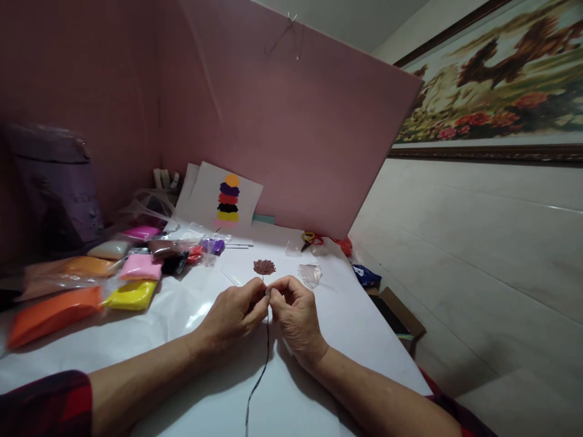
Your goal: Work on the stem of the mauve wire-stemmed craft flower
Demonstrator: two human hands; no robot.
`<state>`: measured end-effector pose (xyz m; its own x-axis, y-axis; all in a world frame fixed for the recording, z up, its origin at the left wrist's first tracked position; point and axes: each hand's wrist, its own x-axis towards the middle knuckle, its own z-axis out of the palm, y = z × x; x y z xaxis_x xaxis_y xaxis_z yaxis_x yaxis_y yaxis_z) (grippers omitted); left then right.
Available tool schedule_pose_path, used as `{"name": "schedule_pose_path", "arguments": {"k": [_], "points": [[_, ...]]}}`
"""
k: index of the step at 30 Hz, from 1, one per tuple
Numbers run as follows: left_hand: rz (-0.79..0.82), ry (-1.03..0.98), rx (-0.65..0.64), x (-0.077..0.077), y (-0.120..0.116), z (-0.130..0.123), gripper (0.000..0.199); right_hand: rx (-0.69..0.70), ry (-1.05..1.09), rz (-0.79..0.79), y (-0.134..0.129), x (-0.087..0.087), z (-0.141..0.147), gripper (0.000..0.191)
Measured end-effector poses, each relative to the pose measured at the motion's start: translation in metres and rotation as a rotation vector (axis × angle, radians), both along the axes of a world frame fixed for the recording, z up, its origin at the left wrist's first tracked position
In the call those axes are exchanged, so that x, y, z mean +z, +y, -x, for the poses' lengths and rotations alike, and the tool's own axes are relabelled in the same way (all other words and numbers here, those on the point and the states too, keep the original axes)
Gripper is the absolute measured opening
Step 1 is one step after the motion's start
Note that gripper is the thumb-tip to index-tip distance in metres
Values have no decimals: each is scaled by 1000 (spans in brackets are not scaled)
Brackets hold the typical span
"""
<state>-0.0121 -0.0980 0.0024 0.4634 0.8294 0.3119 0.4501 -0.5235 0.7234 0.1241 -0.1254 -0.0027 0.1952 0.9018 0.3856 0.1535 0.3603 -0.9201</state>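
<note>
A brown many-petalled flower stands just beyond my fingertips. From its underside a thin dark stem runs down between my hands and trails, slightly bent, toward the bottom of the view. My left hand pinches the stem between thumb and forefinger. Touching it fingertip to fingertip, my right hand is closed in a pinch on the same spot. A small dark bit shows between the fingertips; what it is I cannot make out.
Soft clay packets, including a yellow packet and an orange packet, lie left on the white table. Scissors and clear plastic lie beyond my right hand. A sheet with coloured patches leans against the pink panel.
</note>
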Motion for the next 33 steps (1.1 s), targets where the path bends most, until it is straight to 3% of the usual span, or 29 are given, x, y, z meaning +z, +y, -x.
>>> {"name": "schedule_pose_path", "arguments": {"k": [11,21,29,33], "points": [[125,-176,-3,10,-5,1,24,189,176,65,-2,1,0,21],[131,-210,-32,7,-4,0,25,183,208,75,2,1,-1,21],[-29,-108,-25,0,0,1,20,160,189,38,1,3,0,18],[2,-132,-15,1,-1,2,21,167,178,36,0,4,0,17]]}}
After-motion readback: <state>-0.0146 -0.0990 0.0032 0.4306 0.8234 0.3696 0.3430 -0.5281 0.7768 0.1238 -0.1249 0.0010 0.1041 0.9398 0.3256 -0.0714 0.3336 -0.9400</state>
